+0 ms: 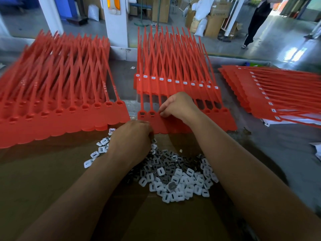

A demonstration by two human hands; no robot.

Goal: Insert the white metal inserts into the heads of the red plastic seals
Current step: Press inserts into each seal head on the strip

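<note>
The right hand (177, 106) is curled, its fingertips pinching the third head from the left on the strip of seals (163, 126) at the middle of the desk (278, 145). Whether an insert sits between the fingertips is hidden. The left hand (132, 136) lies knuckles-up at the strip's near edge with its fingers tucked under. I cannot tell whether it grips anything.

The likeliest slip, as I judge it, is an insert going in crooked or wrong side up. The pieces in the pile show both a white face and a grey one, so a wrong pick is easy. A hard push on a tilted piece could jam it or bend the thin head. The left wrist rests against the pile of inserts (178, 180) and could sweep pieces across the cardboard (52, 171) toward the desk's near edge.

The seals are red, with flat tags joined side by side, square heads and long thin tails pointing to the far edge. The two heads left of the fingertips show a grey window (seated or bare, I cannot tell). The stack behind (173, 84) shows a row of white-filled heads, as does the stack at the right edge (278, 94). The stack at the left edge (60, 105) shows plain red heads.
</note>
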